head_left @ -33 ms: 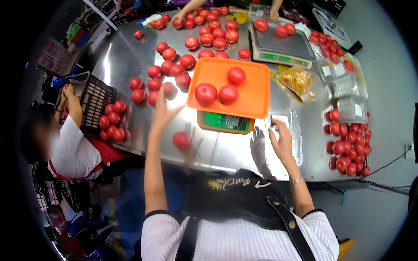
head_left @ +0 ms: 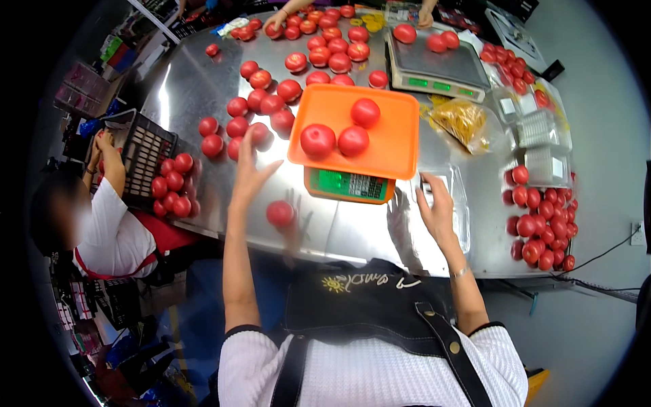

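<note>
An orange weighing scale [head_left: 348, 186] with a green display stands in front of me, bearing an orange tray [head_left: 393, 146]. Three red tomatoes, one of them a large tomato [head_left: 317, 141], lie on the tray. Left of the scale, my left hand [head_left: 251, 178] is open, its thumb and fingers spread. Its fingertips overlap the view of a blurred tomato [head_left: 260, 133]; I cannot tell whether they touch. A single tomato [head_left: 280, 214] lies nearer to me. My right hand [head_left: 437, 207] hovers at a clear plastic box [head_left: 459, 203] right of the scale, thumb and forefinger apart, nothing visible between them.
Many tomatoes [head_left: 339, 62] cover the far table. A second scale [head_left: 437, 64] holds several. At right are stacked clear boxes [head_left: 548, 166], a bag of yellow items [head_left: 461, 123] and a tomato pile [head_left: 542, 227]. A co-worker [head_left: 112, 227] reaches into a black crate [head_left: 146, 156]; other hands [head_left: 277, 19] work beyond.
My right hand has moved slightly farther forward beside the scale. My left hand stays spread in nearly the same place. The whole view has shifted a little.
</note>
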The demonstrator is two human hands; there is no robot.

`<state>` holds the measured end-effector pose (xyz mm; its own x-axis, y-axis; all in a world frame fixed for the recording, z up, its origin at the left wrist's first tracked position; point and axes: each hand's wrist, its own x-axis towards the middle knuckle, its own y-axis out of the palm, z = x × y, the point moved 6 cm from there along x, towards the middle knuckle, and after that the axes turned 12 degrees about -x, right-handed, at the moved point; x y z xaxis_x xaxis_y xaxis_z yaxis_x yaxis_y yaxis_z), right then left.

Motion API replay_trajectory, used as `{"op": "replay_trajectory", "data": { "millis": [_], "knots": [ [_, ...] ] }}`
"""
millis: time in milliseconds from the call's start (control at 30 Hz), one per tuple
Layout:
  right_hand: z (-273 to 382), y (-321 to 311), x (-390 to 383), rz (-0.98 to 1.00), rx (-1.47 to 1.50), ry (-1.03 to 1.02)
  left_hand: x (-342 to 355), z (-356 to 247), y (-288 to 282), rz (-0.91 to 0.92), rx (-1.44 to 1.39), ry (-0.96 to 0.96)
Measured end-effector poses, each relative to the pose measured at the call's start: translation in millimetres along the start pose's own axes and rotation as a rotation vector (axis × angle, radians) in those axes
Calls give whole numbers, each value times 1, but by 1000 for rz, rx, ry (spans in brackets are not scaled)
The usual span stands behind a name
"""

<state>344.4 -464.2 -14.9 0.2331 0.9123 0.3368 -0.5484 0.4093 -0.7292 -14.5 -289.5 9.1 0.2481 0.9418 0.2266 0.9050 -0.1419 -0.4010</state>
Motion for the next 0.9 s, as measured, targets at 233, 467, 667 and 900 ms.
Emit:
{"op": "replay_trajectory", "data": {
  "millis": [233,467,667,900],
  "knots": [
    [64,83,81,30,-58,-227,-1,-9,55,59,198,225],
    [65,110,97,61,-45,-289,25,-8,123,0,299,144],
    [1,31,35,312,747,324,18,-15,123,-59,75,110],
    [-95,-59,-66,334,105,144,-82,-94,259,568,-296,109]
  ]
}}
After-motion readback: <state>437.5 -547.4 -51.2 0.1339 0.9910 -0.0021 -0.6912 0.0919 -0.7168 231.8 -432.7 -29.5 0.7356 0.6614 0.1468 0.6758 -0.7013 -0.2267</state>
